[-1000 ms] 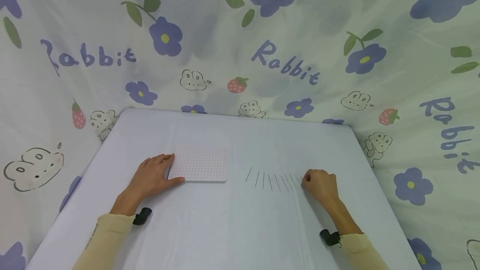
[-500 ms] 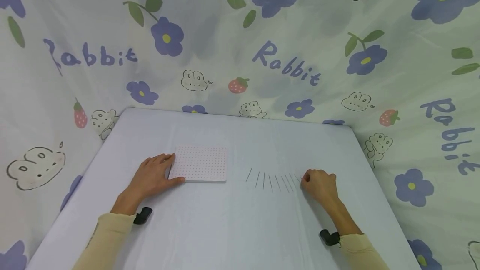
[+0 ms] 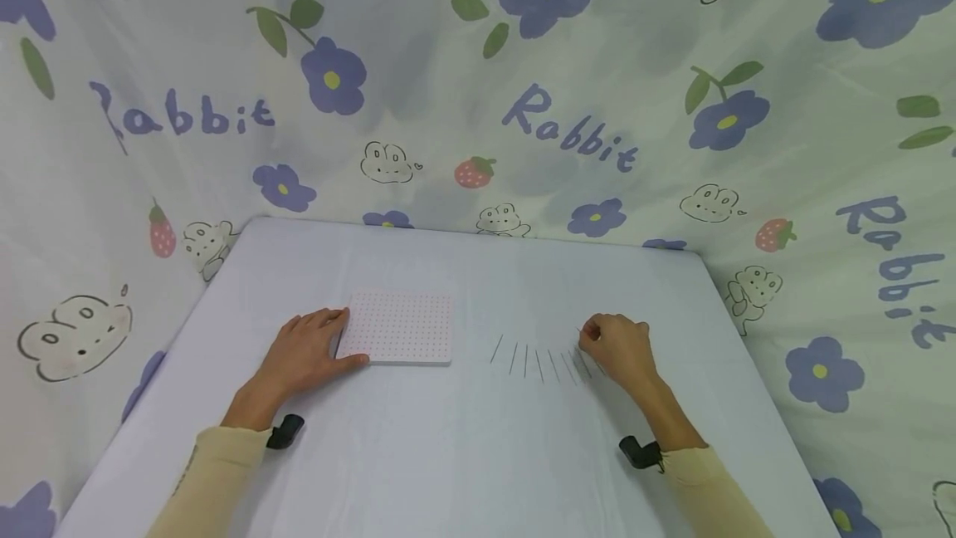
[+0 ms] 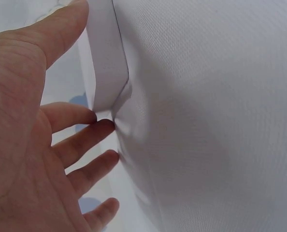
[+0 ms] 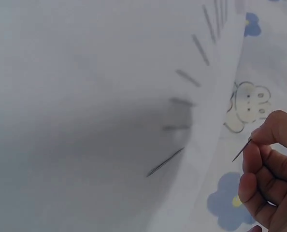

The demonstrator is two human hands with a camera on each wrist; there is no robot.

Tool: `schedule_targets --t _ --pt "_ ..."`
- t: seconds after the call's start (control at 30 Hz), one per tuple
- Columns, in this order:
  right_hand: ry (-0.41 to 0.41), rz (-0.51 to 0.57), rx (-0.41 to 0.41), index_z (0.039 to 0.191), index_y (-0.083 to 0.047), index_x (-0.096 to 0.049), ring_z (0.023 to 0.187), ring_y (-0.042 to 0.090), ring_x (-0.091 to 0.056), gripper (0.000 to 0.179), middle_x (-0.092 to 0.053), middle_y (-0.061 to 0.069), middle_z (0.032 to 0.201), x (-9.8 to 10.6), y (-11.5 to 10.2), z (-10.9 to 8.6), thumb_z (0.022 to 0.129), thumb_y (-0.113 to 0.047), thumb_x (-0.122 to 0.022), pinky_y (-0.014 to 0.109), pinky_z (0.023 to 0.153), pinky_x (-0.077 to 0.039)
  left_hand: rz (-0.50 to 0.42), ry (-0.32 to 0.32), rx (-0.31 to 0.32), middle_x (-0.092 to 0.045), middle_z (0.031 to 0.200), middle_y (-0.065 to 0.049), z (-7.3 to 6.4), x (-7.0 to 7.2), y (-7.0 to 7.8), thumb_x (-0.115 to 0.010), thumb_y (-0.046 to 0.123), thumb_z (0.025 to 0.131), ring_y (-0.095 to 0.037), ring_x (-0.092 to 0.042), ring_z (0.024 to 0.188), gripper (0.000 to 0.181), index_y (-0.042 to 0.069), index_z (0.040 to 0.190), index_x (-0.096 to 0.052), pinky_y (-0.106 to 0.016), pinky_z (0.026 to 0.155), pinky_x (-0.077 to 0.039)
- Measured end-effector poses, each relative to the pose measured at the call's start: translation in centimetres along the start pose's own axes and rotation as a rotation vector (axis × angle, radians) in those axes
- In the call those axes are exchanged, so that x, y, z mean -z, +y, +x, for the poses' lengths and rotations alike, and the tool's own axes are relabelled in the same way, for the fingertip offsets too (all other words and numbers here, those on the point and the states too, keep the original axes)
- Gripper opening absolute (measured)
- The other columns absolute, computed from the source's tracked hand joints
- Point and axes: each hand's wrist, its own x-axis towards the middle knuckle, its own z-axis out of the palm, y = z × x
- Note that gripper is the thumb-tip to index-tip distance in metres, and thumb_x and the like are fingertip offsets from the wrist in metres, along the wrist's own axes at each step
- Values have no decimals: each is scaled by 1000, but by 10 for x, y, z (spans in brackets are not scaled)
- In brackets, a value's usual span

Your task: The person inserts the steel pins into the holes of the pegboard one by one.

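Observation:
A white board with a grid of small dots (image 3: 401, 328) lies flat on the white-covered table. My left hand (image 3: 306, 347) rests at its near left corner, the thumb along the front edge and fingertips by the left side. In the left wrist view, the extended thumb touches the board's side (image 4: 107, 58) and the other fingers are spread. My right hand (image 3: 618, 349) is over the right end of a fanned row of needles (image 3: 526, 361). Between thumb and index finger it pinches one thin needle (image 5: 242, 150), its tip pointing away from the hand.
Several needles (image 5: 186, 77) lie apart from each other on the table, right of the board. The white tablecloth (image 3: 448, 455) stretches toward the front. A flower-and-rabbit printed curtain (image 3: 426, 65) hangs behind the table and at both sides.
My right hand has moved left and away from me, rising off the right end of the row with a needle pinched in it. My left hand and the board have stayed put.

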Motion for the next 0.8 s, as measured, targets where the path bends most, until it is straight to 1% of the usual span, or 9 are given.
schedule_targets --t 0.13,0.37,0.57,0.67,0.8 --pt "22 54 42 82 -14 -73 67 14 -57 13 -68 -5 76 2 -22 15 89 -24 -70 45 69 -42 -4 2 3 -50 146 -24 -1 0 1 -70 63 84 -46 -43 135 97 -6 147 -46 -67 112 -26" --pt "45 189 121 84 -15 -73 66 13 -56 12 -67 -6 75 0 -73 47 91 -24 -68 51 80 -45 -15 3 8 -49 147 -24 -2 0 0 -70 63 84 -46 -43 135 97 -6 147 -46 -66 113 -25" --pt "20 288 175 85 -18 -73 66 10 -53 11 -67 -11 76 -13 -115 67 90 -25 -66 59 94 -44 -17 4 -1 -49 147 -24 -2 0 1 -68 66 84 -46 -43 135 98 -5 147 -46 -67 112 -25" --pt "6 303 196 85 -19 -72 65 8 -52 10 -67 -13 76 -23 -131 75 89 -26 -66 58 96 -44 -23 2 4 -49 147 -24 -2 1 2 -69 65 84 -47 -42 135 97 -5 147 -46 -67 113 -24" --pt "-20 333 205 87 -19 -71 63 10 -52 8 -68 -12 78 -31 -149 81 88 -25 -67 57 96 -44 -31 -3 19 -48 147 -24 -3 3 3 -72 61 84 -47 -41 136 95 -5 147 -45 -67 114 -23"
